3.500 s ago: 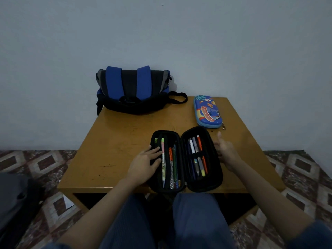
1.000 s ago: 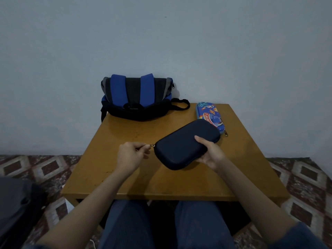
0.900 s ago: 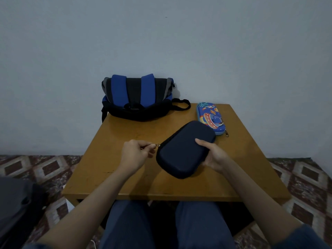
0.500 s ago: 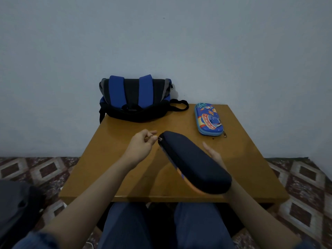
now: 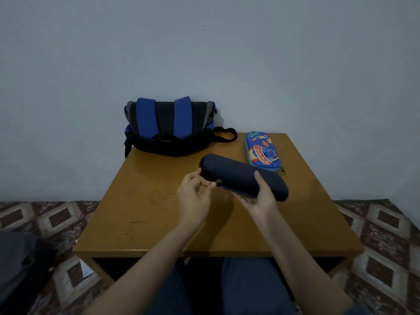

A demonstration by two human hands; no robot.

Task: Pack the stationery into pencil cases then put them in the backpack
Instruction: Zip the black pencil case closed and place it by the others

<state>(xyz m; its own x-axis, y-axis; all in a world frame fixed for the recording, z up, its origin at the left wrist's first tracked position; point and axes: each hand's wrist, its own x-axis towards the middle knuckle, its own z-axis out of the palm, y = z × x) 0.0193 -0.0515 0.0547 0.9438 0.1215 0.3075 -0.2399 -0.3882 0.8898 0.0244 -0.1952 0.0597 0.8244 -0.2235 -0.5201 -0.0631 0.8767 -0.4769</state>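
Pencil case (image 5: 238, 176) in right hand (image 5: 261, 201)

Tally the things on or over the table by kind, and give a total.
Pencil cases: 2, the dark pencil case held over the table and the colourful pencil case lying on it
Backpacks: 1, the backpack
Total: 3

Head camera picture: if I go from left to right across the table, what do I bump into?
First the backpack → left hand → dark pencil case. The right hand and the colourful pencil case overlap the dark one, so I skip them.
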